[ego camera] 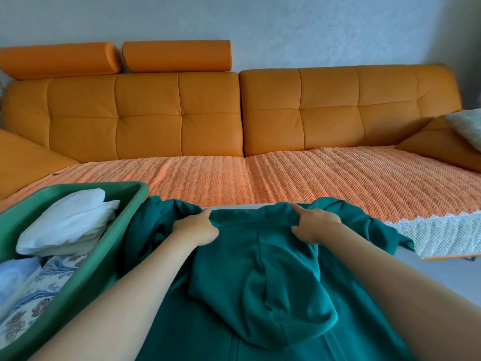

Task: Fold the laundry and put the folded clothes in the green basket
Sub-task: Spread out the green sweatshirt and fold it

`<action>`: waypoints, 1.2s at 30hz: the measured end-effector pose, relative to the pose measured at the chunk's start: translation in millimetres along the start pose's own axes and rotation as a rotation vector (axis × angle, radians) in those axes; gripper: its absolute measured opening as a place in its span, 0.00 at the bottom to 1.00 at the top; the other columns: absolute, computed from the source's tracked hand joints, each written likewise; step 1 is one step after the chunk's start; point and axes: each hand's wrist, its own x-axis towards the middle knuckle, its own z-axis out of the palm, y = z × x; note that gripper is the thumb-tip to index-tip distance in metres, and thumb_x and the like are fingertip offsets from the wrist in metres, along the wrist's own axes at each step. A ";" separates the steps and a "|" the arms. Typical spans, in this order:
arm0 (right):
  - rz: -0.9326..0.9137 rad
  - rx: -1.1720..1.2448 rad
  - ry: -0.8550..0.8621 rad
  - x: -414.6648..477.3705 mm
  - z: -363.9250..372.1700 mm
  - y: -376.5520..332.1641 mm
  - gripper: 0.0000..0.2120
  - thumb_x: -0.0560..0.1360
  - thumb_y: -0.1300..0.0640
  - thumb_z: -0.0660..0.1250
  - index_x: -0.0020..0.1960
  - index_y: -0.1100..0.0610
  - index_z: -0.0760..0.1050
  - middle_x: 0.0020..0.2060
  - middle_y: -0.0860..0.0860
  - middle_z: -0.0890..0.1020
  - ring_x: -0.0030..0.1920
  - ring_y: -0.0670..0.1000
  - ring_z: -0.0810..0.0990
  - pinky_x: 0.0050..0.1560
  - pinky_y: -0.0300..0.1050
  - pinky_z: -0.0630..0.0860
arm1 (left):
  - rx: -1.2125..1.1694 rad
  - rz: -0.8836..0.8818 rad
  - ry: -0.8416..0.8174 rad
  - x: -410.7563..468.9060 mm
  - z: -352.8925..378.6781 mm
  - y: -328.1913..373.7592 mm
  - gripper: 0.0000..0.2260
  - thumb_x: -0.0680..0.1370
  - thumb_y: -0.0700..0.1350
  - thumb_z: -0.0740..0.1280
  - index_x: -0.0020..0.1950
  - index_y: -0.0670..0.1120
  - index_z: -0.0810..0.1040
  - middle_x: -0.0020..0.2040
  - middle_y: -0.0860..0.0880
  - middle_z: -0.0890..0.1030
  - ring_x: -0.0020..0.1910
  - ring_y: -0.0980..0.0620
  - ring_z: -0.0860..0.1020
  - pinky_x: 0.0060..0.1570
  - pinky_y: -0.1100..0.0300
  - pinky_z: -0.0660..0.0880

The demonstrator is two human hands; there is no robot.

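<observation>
So the hoodie (260, 269) lies spread out in the near middle, hood flopped on top, just right of the basket (83, 295). Left grip (196, 229) and right grip (316, 225) both pinch its far edge, fingers curled into the fabric. Folded whites (65, 222) sit in the basket, with the sofa (177, 113) behind.

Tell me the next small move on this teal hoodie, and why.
Probably draw both hands apart to pull the teal hoodie taut and flat. The left hand and right hand each pinch its far edge, but the cloth between them is rumpled, the hood flops over the body, and fabric bunches at either side.
</observation>
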 end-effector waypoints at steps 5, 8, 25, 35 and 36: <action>-0.019 0.345 0.045 33.1 -11.7 8.2 0.14 0.77 0.50 0.69 0.62 0.49 0.79 0.56 0.50 0.82 0.54 0.52 0.78 0.57 0.50 0.78 | -0.605 0.021 0.222 35.2 -0.5 -6.4 0.19 0.77 0.40 0.62 0.59 0.62 0.78 0.59 0.52 0.81 0.52 0.49 0.79 0.49 0.57 0.77; 0.043 0.600 0.281 53.2 -21.8 8.9 0.09 0.78 0.54 0.68 0.57 0.56 0.81 0.51 0.54 0.83 0.51 0.55 0.79 0.52 0.49 0.76 | -0.911 0.011 0.392 56.6 -9.9 -4.6 0.11 0.80 0.40 0.64 0.57 0.55 0.79 0.53 0.49 0.80 0.50 0.47 0.79 0.49 0.55 0.76; -0.263 0.121 0.030 64.3 20.2 -17.5 0.30 0.83 0.36 0.46 0.81 0.42 0.45 0.81 0.52 0.45 0.81 0.51 0.45 0.80 0.52 0.43 | 0.085 0.240 -0.122 69.1 32.9 -11.8 0.30 0.81 0.68 0.44 0.81 0.61 0.42 0.81 0.55 0.39 0.80 0.55 0.38 0.77 0.41 0.39; -0.469 0.170 0.005 -3.9 -11.8 -21.1 0.36 0.76 0.59 0.61 0.81 0.45 0.55 0.81 0.49 0.49 0.81 0.50 0.46 0.79 0.48 0.45 | -0.228 0.659 0.000 -14.7 10.0 5.6 0.28 0.75 0.53 0.62 0.76 0.56 0.68 0.75 0.60 0.67 0.74 0.59 0.65 0.74 0.58 0.61; -0.500 0.191 -0.106 -17.5 -12.0 -23.5 0.39 0.74 0.60 0.63 0.81 0.44 0.52 0.81 0.49 0.48 0.81 0.50 0.46 0.79 0.47 0.45 | -0.200 0.678 -0.074 -24.7 14.4 4.3 0.33 0.73 0.54 0.62 0.78 0.55 0.64 0.77 0.59 0.65 0.75 0.59 0.62 0.75 0.59 0.58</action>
